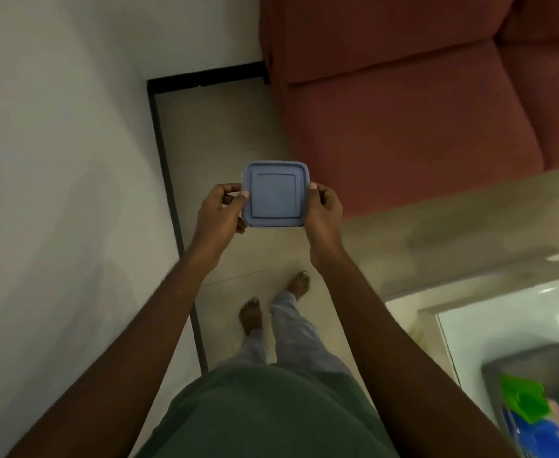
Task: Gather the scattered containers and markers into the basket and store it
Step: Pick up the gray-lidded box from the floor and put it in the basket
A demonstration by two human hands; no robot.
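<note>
dim, warm indoor light with soft, faint shadows. a round lamp reflection glares on the glossy white table top [502, 312] at lower right. the basket [519, 355] there is smeared by blur. the wall [56, 160] and sofa [420, 110] bow from the wide lens. the central container [274, 193] looks fairly sharp.

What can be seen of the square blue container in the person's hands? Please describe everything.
The container is small, square with rounded corners, apparently plastic. Its greyish-blue lid is on, with a raised rim and a recessed square panel; the body below is hidden. It is held level above the tiled floor, the left hand pinching its left edge, the right hand its right edge.
</note>
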